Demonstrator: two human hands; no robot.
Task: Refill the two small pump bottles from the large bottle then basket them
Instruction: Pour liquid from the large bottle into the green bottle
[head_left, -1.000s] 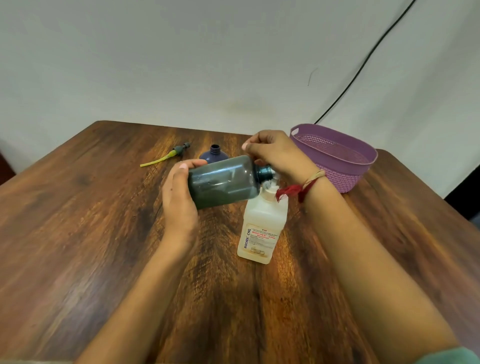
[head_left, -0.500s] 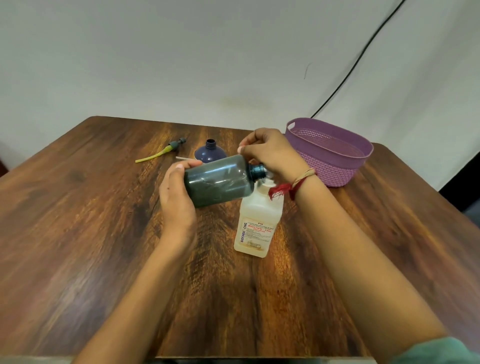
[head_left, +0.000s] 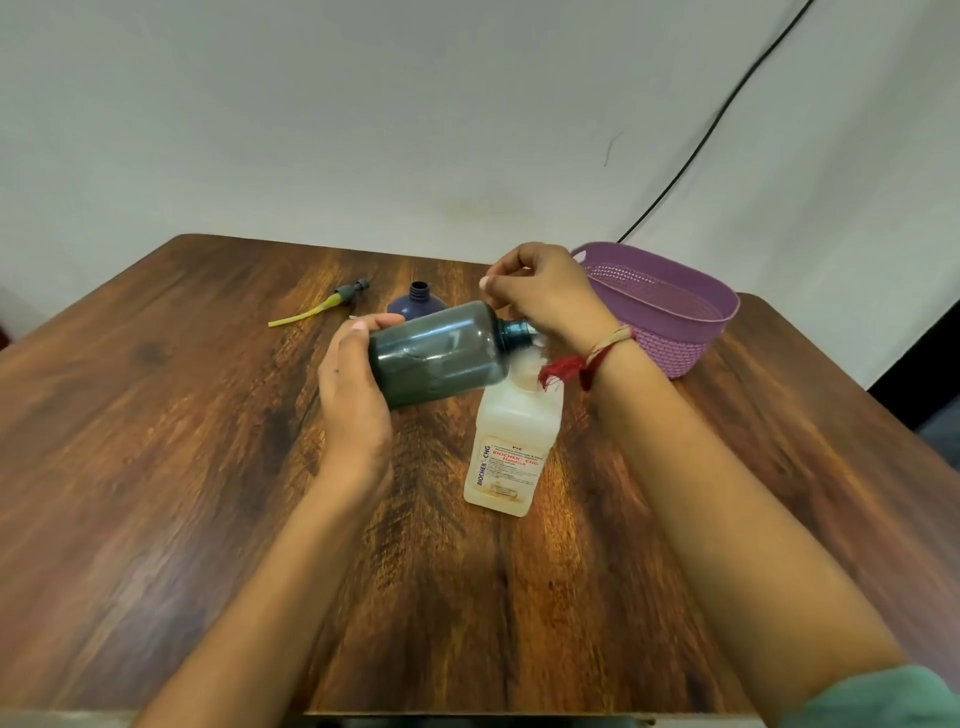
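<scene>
My left hand (head_left: 353, 395) grips the base of a dark grey translucent bottle (head_left: 441, 353), which lies tilted on its side in the air with its neck pointing right. At that neck my right hand (head_left: 545, 296) has its fingers curled round the cap or pump; the piece itself is hidden. Below the neck a large white labelled bottle (head_left: 511, 452) stands on the table, its top partly covered by my right wrist. A small blue bottle (head_left: 415, 304) without a cap stands behind. A purple basket (head_left: 691, 322) sits at the right.
A loose pump with a yellow tube (head_left: 322, 306) lies at the back left of the wooden table (head_left: 156, 467). A black cable (head_left: 701, 140) runs down the wall behind the basket. A wall stands close behind the table's far edge.
Both hands and the tilted dark bottle stay almost in place over the white bottle. The whole scene shifts slightly in the view as my head moves.
</scene>
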